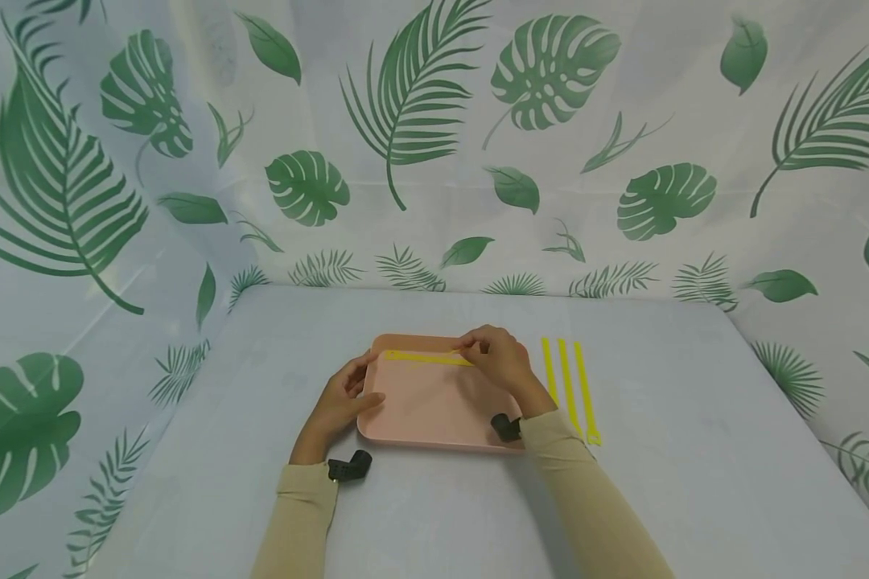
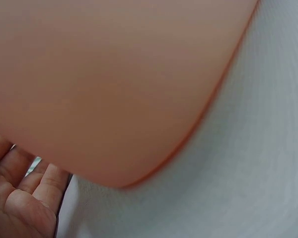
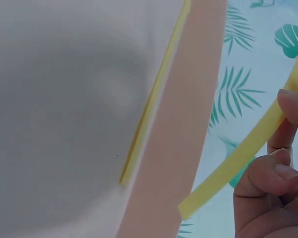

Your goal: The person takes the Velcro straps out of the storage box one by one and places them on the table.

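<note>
A pink tray (image 1: 434,410) lies on the table in front of me. My left hand (image 1: 342,400) holds its left edge, thumb over the rim and fingers along the outer side; the left wrist view shows that hand (image 2: 27,198) beside the tray's rounded corner. My right hand (image 1: 502,359) is over the tray's far right part. In the right wrist view its thumb and fingers pinch a flat yellow strap (image 3: 233,166), whose free end overlaps the tray's wall. A second yellow strap (image 3: 151,106) lies inside along the far wall.
Right of the tray, three more yellow straps (image 1: 585,386) lie side by side, partly behind my right forearm; one shows a slotted near end. A white table (image 1: 695,450) bears everything. Leaf-printed cloth (image 1: 434,225) hangs behind and at both sides.
</note>
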